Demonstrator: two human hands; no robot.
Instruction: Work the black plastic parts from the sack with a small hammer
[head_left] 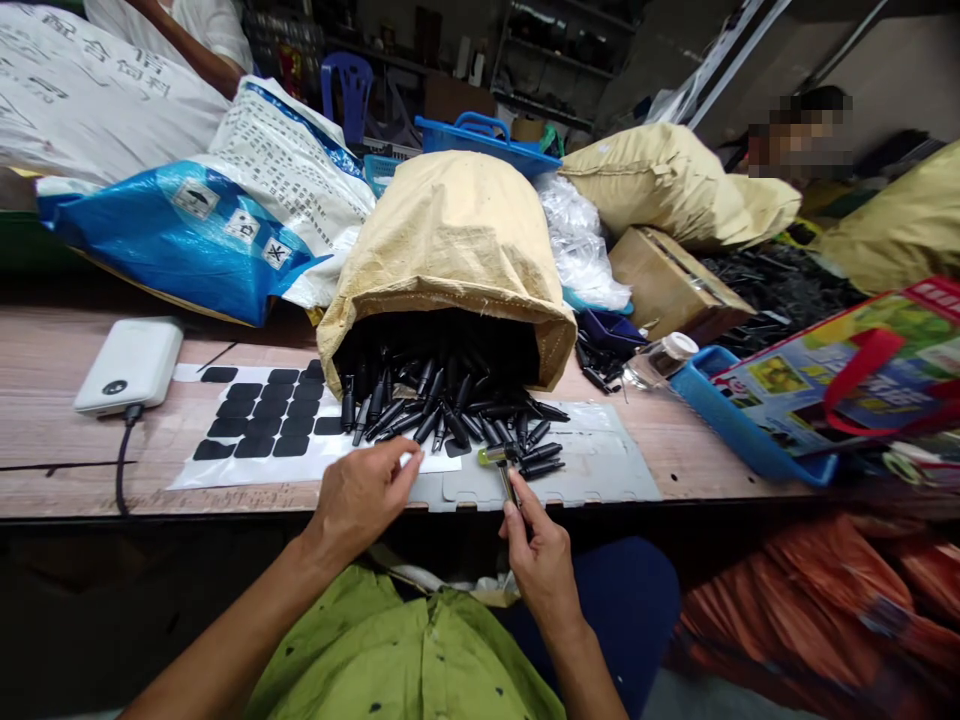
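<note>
Black pads (259,415), about seventeen, lie by the curled left hand (364,495); right hand (541,560) pinches one tool (504,470)

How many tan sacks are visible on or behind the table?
3. One open tan sack lies in the middle, spilling black parts. A second lies behind it to the right. A third is at the far right edge. Others may be hidden.

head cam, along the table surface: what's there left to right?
White power bank → sheet of black pads → tan sack spilling black parts → clear bottle → blue tray.
</note>
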